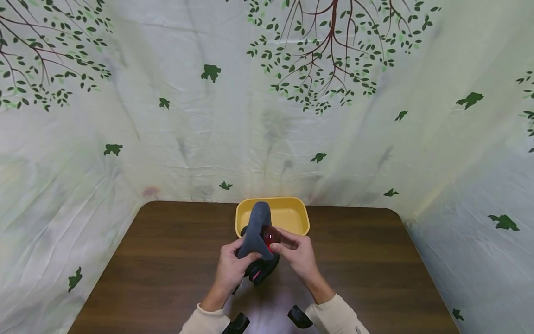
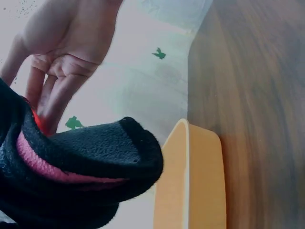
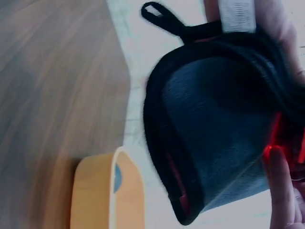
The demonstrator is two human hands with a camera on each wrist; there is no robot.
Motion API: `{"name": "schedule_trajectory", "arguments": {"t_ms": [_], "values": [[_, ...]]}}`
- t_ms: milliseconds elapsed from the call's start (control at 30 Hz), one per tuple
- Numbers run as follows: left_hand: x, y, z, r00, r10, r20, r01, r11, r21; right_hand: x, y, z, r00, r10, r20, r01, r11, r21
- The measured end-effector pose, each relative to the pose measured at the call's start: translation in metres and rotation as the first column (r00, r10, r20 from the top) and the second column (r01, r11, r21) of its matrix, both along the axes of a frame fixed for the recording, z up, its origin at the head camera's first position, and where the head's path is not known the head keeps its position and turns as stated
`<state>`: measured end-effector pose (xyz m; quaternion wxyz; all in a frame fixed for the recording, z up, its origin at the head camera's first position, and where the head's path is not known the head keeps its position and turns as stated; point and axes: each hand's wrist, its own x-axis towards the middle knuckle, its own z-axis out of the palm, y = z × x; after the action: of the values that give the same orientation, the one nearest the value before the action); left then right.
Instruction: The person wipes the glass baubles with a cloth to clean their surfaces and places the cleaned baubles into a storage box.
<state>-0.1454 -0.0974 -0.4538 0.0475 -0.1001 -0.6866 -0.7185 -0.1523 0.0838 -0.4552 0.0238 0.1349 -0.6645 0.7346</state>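
Observation:
A dark grey-blue cloth mitt (image 1: 252,234) with black edging is bent between my hands above the table. Its pink lining (image 2: 57,167) shows in the left wrist view; a loop (image 3: 163,15) and a white label (image 3: 237,15) appear in the right wrist view. My left hand (image 1: 231,266) grips the mitt's near left side, thumb over the fabric. My right hand (image 1: 298,255) pinches a shiny dark red round object (image 1: 271,235) against the mitt's right side. Red light glows at that thumb's tip. What the red object is exactly, I cannot tell.
Just beyond my hands, a yellow plastic tub (image 1: 294,215) stands at the far edge of the brown wooden table (image 1: 167,260). Part of a bluish round thing (image 3: 117,177) shows inside it. A pale leaf-patterned cloth (image 1: 267,130) hangs behind and beside the table.

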Motion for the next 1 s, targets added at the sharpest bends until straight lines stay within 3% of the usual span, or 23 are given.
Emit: {"name": "schedule_trajectory", "arguments": {"t_ms": [100, 200, 433, 500, 600, 667, 733, 833, 933, 1000], "values": [[0.000, 0.000, -0.001, 1.000, 0.018, -0.013, -0.018, 1.000, -0.010, 0.000, 0.000, 0.004, 0.998, 0.019, 0.058, -0.018, 1.000, -0.007], [0.000, -0.002, -0.002, 1.000, 0.003, -0.003, -0.002, 0.999, 0.033, 0.000, 0.001, 0.006, 0.998, 0.051, 0.036, -0.051, 0.999, -0.002], [-0.002, -0.001, 0.000, 0.989, -0.008, 0.147, -0.020, 0.983, 0.184, -0.001, 0.003, 0.003, 0.988, 0.075, -0.138, -0.070, 0.997, 0.040], [-0.001, -0.001, 0.002, 0.988, -0.010, 0.153, -0.018, 0.983, 0.184, -0.003, 0.003, 0.000, 0.967, 0.078, -0.242, -0.068, 0.996, 0.050], [-0.001, -0.001, 0.003, 0.988, -0.015, 0.151, -0.013, 0.983, 0.185, -0.007, 0.003, -0.004, 0.913, 0.102, -0.394, -0.098, 0.995, 0.030], [-0.001, 0.000, 0.004, 0.987, -0.017, 0.159, -0.013, 0.983, 0.186, -0.010, 0.003, -0.007, 0.883, 0.122, -0.453, -0.135, 0.991, 0.002], [-0.001, 0.001, 0.004, 0.985, -0.017, 0.172, -0.015, 0.983, 0.181, -0.011, 0.004, -0.009, 0.875, 0.123, -0.469, -0.142, 0.990, -0.005], [0.000, 0.001, 0.004, 0.981, -0.023, 0.194, -0.012, 0.984, 0.177, -0.008, 0.004, -0.009, 0.911, 0.087, -0.403, -0.097, 0.995, -0.003], [0.001, 0.001, 0.003, 0.982, -0.027, 0.188, -0.005, 0.985, 0.171, -0.004, 0.001, -0.007, 0.965, 0.019, -0.261, -0.019, 1.000, 0.000], [0.001, 0.001, 0.003, 0.987, -0.027, 0.161, 0.000, 0.986, 0.166, -0.001, -0.001, -0.003, 0.987, -0.029, -0.157, 0.028, 1.000, -0.008]]}}
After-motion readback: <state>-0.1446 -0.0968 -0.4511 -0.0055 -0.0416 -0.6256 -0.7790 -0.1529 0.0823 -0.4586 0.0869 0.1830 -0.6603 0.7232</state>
